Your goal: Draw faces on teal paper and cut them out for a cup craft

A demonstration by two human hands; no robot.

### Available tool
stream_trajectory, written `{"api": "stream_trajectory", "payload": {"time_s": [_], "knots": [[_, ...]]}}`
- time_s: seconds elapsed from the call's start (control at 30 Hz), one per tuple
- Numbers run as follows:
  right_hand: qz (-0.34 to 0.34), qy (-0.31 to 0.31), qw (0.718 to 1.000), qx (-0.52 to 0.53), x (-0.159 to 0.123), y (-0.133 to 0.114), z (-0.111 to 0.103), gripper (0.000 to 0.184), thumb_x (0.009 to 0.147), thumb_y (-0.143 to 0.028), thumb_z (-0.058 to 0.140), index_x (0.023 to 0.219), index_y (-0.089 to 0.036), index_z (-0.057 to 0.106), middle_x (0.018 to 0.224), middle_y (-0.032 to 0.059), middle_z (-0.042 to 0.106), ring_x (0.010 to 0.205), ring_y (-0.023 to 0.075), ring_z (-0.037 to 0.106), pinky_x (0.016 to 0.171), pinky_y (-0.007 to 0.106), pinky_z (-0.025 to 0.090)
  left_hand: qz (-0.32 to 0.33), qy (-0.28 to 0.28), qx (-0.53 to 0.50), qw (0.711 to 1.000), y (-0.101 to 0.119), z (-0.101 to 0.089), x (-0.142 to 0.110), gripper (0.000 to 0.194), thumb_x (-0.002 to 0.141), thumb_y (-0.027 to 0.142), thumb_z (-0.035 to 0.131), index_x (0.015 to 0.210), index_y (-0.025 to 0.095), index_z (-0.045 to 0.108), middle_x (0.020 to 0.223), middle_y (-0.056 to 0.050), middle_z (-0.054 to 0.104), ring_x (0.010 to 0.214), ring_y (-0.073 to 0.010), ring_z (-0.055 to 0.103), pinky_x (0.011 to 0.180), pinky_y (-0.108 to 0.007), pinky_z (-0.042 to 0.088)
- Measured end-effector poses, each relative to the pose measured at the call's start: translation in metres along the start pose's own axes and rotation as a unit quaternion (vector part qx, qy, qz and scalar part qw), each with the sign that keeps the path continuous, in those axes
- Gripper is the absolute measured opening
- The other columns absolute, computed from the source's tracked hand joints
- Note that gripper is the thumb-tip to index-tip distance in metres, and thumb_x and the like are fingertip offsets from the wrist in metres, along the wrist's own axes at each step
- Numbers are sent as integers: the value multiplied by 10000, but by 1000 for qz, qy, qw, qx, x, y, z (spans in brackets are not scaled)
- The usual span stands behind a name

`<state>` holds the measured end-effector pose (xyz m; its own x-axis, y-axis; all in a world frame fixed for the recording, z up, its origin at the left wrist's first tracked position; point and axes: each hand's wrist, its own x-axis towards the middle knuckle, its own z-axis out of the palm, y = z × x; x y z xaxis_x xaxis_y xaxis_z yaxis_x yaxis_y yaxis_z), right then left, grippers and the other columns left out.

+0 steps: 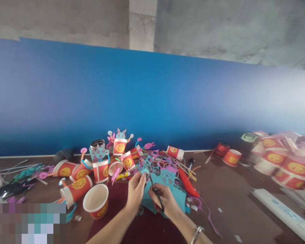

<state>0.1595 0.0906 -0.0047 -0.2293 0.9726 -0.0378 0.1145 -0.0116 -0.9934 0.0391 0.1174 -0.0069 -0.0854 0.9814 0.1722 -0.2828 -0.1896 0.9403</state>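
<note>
In the head view my left hand (pixel 136 187) pinches a small light-blue paper piece (pixel 145 173) between thumb and fingers. My right hand (pixel 164 198) is closed around dark-handled scissors (pixel 158 197), whose blades point up toward that piece. Whether the blades touch it is too small to tell. Beneath both hands lies a blue paper sheet (pixel 178 198), partly covered by the right hand. A round face drawing (pixel 167 178) shows on blue paper just beyond the right hand. Purple and blue cut-out scraps (pixel 167 167) are heaped behind the hands.
An open paper cup (pixel 96 200) stands at left, near several red cups with paper decorations (pixel 100 166). A red tool or pen-like object (pixel 188 183) lies right of the scraps. Stacked red cups (pixel 289 159) and a white power strip (pixel 282 210) occupy the right. A blue panel (pixel 142 98) closes off the back.
</note>
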Motion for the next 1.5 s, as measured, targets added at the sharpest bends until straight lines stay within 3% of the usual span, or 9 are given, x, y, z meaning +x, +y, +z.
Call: {"api": "stream_trajectory", "payload": {"time_s": [0.13,0.37,0.53,0.7,1.1,1.5], "knots": [[9,-7,1000,9,-1,-2,-2,333,689,-472,654,697,-163,532,402,-66,494,311,65,408,330,168,327,22,-17,17,999,-1,-1,2,357,747,445,621,569,168,480,541,36,446,531,-95,388,519,-215,318],[4,-1,1000,16,-1,-2,-2,332,694,-475,651,673,-171,521,383,-84,436,302,52,353,313,164,276,18,-17,13,1000,-2,-2,3,378,739,440,628,549,180,430,522,55,396,509,-87,368,499,-207,307],[-1,0,1000,11,-1,-2,0,346,696,-490,650,660,-175,510,379,-85,429,302,50,344,315,165,270,6,-11,11,1000,-2,-3,1,364,741,457,621,566,168,484,513,58,401,478,-74,343,473,-202,290],[-2,10,1000,14,0,1,0,364,690,-506,651,667,-175,500,389,-84,447,303,50,354,318,162,283,-1,-52,25,998,2,-1,-1,312,747,436,624,631,153,562,560,39,444,513,-80,358,495,-204,290],[-22,-20,998,48,0,3,-1,417,699,-554,628,761,-152,535,440,-59,506,353,77,441,373,190,375,24,-104,16,994,2,-1,-3,249,780,366,587,646,162,543,584,38,425,566,-105,367,544,-218,311],[-24,-3,999,39,1,2,-2,395,665,-524,673,698,-159,526,411,-73,459,330,56,371,336,170,296,20,-113,36,993,6,-1,-1,260,780,370,569,637,163,505,584,47,391,569,-102,337,541,-221,291]]}}
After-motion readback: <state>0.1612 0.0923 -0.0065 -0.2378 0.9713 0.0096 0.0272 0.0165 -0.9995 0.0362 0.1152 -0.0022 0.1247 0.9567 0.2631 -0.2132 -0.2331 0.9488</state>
